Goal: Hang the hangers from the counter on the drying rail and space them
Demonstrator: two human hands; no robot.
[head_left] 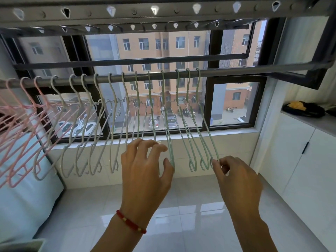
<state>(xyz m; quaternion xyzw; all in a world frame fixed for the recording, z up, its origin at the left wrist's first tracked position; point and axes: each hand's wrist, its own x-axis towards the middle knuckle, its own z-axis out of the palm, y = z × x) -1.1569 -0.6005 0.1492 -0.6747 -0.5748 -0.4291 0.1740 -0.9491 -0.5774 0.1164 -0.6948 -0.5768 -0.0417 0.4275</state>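
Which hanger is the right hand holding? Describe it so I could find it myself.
Find the grey drying rail across the window. The green hangers fill its right part; take the rightmost hanger, whose bottom corner the right hand pinches. No hanger hangs beyond it.

Bare forearms, one bracelet

Neither arm wears a sleeve. The left hand (145,171) has a red beaded bracelet (131,222) with small gold beads at its wrist, at 6 o'clock; the right hand (238,180) wears nothing.

Pink hangers (21,113), white hangers (87,124), green hangers (181,113) on a grey rail (236,70).
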